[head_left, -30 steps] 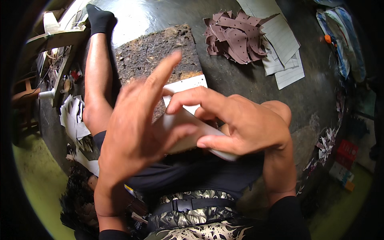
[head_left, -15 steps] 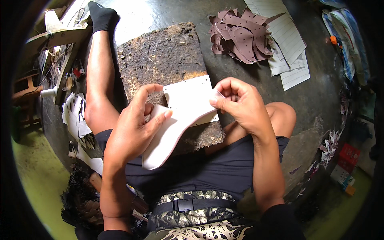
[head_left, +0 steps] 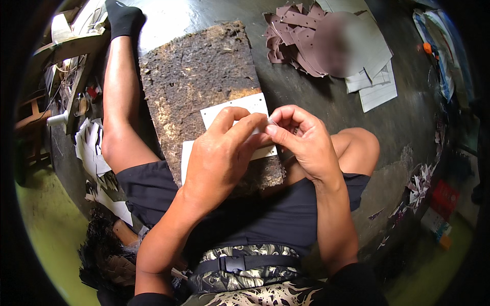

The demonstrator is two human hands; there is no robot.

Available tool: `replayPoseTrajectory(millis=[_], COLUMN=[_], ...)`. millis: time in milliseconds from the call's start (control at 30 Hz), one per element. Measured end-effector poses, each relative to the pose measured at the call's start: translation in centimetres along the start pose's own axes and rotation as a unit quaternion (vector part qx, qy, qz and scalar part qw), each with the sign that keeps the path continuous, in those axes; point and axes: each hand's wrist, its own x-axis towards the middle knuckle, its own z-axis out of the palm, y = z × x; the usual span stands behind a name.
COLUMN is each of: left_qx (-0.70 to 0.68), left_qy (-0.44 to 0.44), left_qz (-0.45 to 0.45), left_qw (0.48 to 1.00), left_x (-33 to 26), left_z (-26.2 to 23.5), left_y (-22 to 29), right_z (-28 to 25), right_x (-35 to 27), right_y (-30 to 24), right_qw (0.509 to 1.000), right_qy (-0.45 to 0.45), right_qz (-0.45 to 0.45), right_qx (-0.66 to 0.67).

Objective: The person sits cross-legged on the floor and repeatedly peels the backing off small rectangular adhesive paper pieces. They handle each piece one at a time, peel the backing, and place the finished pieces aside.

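My left hand reaches over the board, its fingertips closed and meeting those of my right hand. A small, thin, whitish piece shows at my right thumb and forefinger, pinched between them. Whether my left fingers grip it too is hidden. Under both hands lies a flat white sheet with small dark holes along its edges. A white cut piece sticks out to the left of my left hand; the rest of it is covered. Beneath everything is a dark, rough, worn board.
Brown perforated cut pieces are heaped at the far right, beside lined paper sheets. White offcuts lie left of my bent leg. A wooden frame stands at the far left. Scraps litter the floor at right.
My left hand has moved right, to my right fingertips, and now covers much of the white sheet. The curved white piece that stretched between both hands is mostly out of sight.
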Motion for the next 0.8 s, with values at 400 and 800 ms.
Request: replayPoseTrajectory(millis=[400, 800], left_qx=[0.006, 0.07], left_qy=[0.033, 0.008], left_qz=[-0.017, 0.052], left_qw=[0.999, 0.996], left_x=[-0.67, -0.38], left_z=[0.62, 0.09], left_y=[-0.14, -0.86], right_z=[-0.8, -0.04], right_x=[0.56, 0.87], right_y=[0.61, 0.23], right_qw=[0.999, 0.996], right_qy=[-0.01, 0.029], right_qz=[-0.041, -0.02], right_qx=[-0.017, -0.079])
